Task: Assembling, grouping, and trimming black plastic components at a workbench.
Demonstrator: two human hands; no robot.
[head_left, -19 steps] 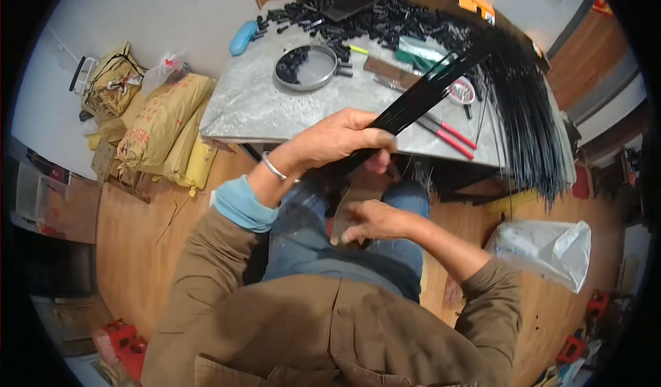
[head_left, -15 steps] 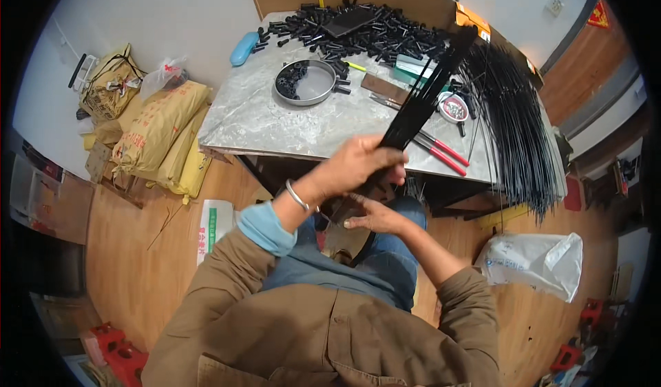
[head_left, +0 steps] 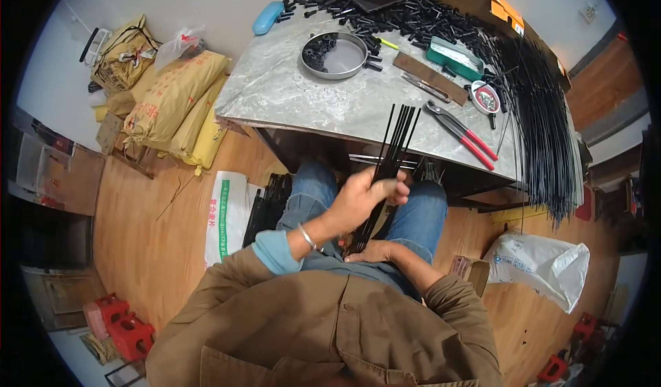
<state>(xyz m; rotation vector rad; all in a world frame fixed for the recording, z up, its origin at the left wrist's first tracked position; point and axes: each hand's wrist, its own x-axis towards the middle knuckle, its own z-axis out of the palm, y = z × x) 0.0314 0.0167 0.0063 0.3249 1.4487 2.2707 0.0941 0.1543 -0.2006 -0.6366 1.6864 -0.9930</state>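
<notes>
My left hand (head_left: pixel 368 197) is closed round a bundle of thin black rods (head_left: pixel 397 139). The bundle stands steeply tilted above my lap, its upper ends fanned slightly apart. At the lower end of the bundle, by my lap, my right hand (head_left: pixel 375 250) is closed against the rods, its thumb in front; the other fingers are mostly hidden. On the table (head_left: pixel 275 98) beyond lie red-handled pliers (head_left: pixel 463 136). A large sheaf of long black rods (head_left: pixel 547 125) hangs over the table's right edge.
A round metal pan (head_left: pixel 335 70) holds small black parts. Behind it spreads a heap of black bolt-like pieces (head_left: pixel 427 18). A small bowl (head_left: pixel 485 96), a green box (head_left: pixel 454 58) and a brown bar (head_left: pixel 430 77) sit at right. Yellow sacks (head_left: pixel 175 101) stand left; a white sack (head_left: pixel 540 263) right.
My left hand has come down and nearer with the bundle, whose top was over the table's back right. My right hand, open before, has moved down to the bundle's lower end.
</notes>
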